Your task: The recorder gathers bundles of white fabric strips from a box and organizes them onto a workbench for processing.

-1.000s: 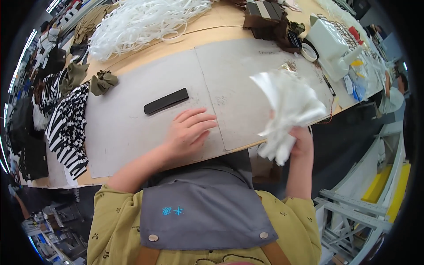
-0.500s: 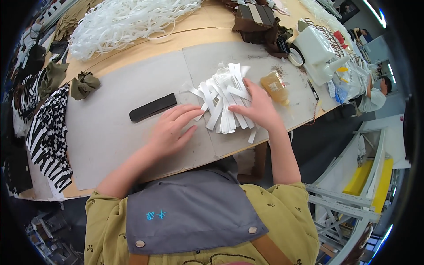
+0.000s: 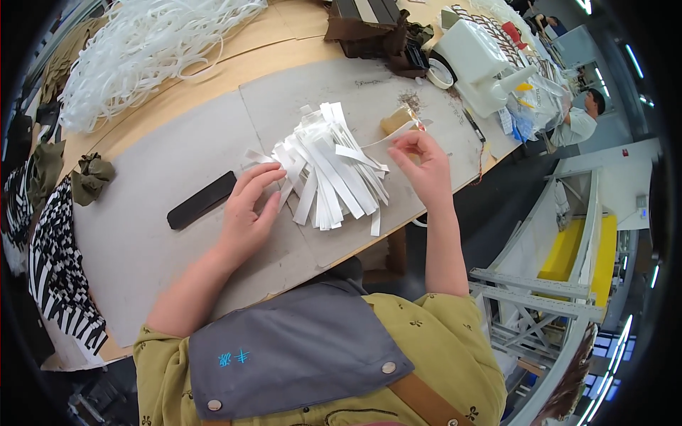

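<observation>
Head view: white strips (image 3: 327,174) lie between spread left hand (image 3: 250,202) and right hand (image 3: 428,169), which seemingly pinches one.

White strips (image 3: 328,170); black oblong (image 3: 202,201); black-white striped pieces (image 3: 58,273); grey apron (image 3: 284,348).

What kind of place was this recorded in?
Probably a workshop or factory floor for cut fabric or trim, judging by the loose pile of white strips, the tangled heap of white tape and the black-and-white striped pieces on the worktable.
</observation>
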### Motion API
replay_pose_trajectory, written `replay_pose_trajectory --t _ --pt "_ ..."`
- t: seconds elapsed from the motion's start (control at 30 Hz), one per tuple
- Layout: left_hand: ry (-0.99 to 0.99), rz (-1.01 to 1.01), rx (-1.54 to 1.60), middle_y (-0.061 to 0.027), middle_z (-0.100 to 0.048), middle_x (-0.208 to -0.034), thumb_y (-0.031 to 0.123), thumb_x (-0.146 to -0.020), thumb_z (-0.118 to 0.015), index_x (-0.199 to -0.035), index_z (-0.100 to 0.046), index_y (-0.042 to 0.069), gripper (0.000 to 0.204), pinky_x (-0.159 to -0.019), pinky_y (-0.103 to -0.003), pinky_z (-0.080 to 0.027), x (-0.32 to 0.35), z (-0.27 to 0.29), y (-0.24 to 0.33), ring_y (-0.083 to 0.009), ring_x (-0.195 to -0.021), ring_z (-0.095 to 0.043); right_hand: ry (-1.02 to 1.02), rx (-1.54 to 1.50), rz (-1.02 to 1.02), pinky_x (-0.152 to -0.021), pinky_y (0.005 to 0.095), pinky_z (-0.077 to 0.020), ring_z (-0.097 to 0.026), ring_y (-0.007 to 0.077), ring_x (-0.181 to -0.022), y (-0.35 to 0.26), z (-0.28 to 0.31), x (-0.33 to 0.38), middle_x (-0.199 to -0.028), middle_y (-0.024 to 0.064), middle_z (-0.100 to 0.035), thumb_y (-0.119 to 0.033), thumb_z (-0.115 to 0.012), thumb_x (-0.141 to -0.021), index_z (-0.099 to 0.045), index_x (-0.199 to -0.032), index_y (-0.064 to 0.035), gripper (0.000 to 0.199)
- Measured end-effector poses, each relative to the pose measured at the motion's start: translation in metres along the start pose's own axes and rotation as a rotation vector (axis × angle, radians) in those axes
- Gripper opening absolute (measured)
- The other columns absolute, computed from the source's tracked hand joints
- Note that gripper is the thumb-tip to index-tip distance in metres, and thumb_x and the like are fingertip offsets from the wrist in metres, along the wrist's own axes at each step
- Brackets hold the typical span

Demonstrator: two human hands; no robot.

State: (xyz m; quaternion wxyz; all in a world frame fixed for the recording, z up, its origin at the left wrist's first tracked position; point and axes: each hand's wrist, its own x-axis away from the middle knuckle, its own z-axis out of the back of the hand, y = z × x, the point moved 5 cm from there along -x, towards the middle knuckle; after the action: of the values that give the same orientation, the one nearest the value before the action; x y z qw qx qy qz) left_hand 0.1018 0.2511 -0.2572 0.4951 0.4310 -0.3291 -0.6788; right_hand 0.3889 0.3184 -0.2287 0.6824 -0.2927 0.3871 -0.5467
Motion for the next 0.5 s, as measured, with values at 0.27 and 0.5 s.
replay_pose_trajectory --t 0.27,0.5 --pt "-0.047 0.017 0.102 -0.0081 -0.054 -0.120 -0.004 -0.083 -0.054 -0.110 -0.061 0.006 0.029 -0.087 -0.029 -0.044 0.006 0.003 -0.009 -0.0200 -0.109 -0.053 -0.300 -0.264 -0.015 -0.096 0.0302 -0.0409 -0.056 0.0167 -0.108 -0.022 -0.036 -0.004 -0.113 0.0139 -0.061 0.004 -0.057 -0.084 -0.040 -0.119 -0.0042 0.039" --pt "-0.017 -0.116 0.033 -0.0094 -0.055 -0.118 0.001 -0.084 -0.058 -0.110 -0.061 0.006 0.027 -0.085 -0.030 -0.048 0.008 0.011 -0.002 -0.0228 -0.105 -0.057 -0.129 0.168 0.206 -0.077 0.0260 -0.0499 -0.063 0.0149 -0.089 -0.051 -0.025 0.006 -0.107 0.0094 -0.064 -0.001 -0.065 -0.082 -0.057 -0.101 0.0001 0.021"
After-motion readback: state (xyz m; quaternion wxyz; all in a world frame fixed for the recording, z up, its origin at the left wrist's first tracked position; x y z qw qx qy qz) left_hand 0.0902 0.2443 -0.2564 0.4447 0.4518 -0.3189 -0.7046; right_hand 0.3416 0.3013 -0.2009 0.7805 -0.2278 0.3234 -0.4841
